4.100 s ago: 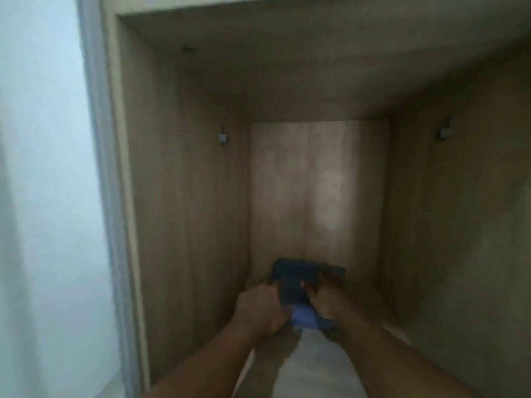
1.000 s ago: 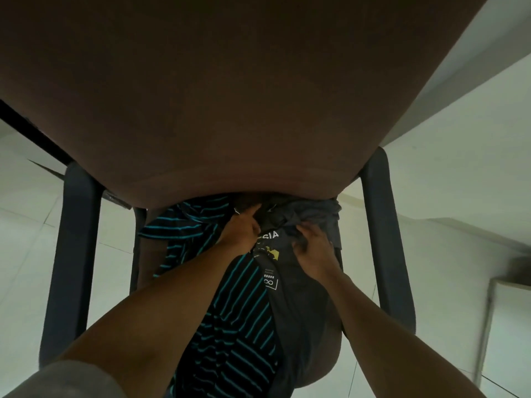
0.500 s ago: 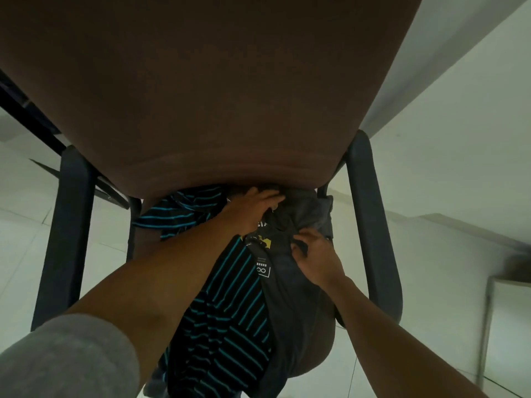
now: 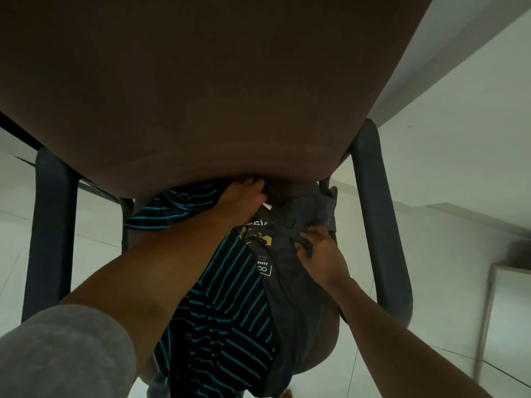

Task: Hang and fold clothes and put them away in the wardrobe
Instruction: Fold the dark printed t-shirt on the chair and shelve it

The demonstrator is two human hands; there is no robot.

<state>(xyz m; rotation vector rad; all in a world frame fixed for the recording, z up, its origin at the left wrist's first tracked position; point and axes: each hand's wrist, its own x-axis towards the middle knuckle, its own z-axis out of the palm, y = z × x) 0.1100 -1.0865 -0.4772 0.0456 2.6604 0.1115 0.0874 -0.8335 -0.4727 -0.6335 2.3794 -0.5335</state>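
White tiled floor [image 4: 94, 225], brown chair [image 4: 201, 96] at frame centre. Grey T-shirt [image 4: 296, 282] draped on seat: soft, light; left hand [image 4: 244, 201] and right hand [image 4: 321, 254] closed on its collar end; best lifted there

Left hand [image 4: 244, 201] fingertips hidden behind chair [image 4: 201, 96].

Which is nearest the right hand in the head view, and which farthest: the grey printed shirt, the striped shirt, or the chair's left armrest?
From the right hand:
1. Grey printed shirt, pinched in its fingers.
2. Striped shirt, beside it to the left on the seat.
3. Left armrest, at the far left edge.
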